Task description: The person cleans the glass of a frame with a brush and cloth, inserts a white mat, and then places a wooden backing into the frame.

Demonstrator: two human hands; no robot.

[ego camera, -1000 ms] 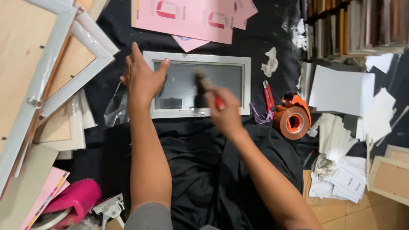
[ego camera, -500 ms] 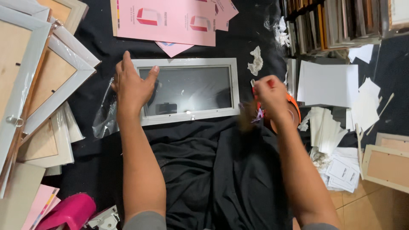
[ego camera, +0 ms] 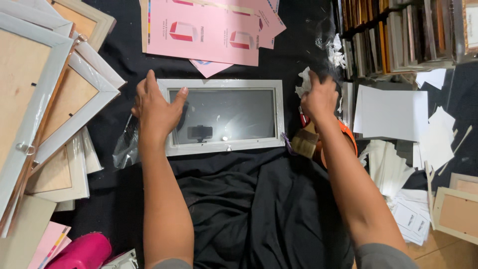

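A white rectangular picture frame with a glass pane (ego camera: 221, 118) lies flat on black cloth (ego camera: 249, 209) in the middle of the scene. The left hand (ego camera: 155, 108) rests spread and flat on the frame's left end, palm on the moulding and thumb reaching onto the glass; its grip is wide open and closes on nothing. The right hand (ego camera: 318, 97), just past the frame's right end, has its fingers curled over a crumpled white tissue (ego camera: 302, 84); the hand covers most of the wad, so how tightly it is pinched cannot be told.

Near that wrist lie a flat paintbrush with pale bristles (ego camera: 304, 142) and an orange tape dispenser (ego camera: 348, 139), largely hidden under the forearm. Pink printed cards (ego camera: 204, 32) lie on the far side, stacked white frames with brown backing boards (ego camera: 59, 104) to the left, white sheets of paper (ego camera: 391, 112) to the right.

The frame looks stiff and fairly light, but its glass is fragile, slippery and quick to smudge, so the moulded edges seem the safest place to hold.
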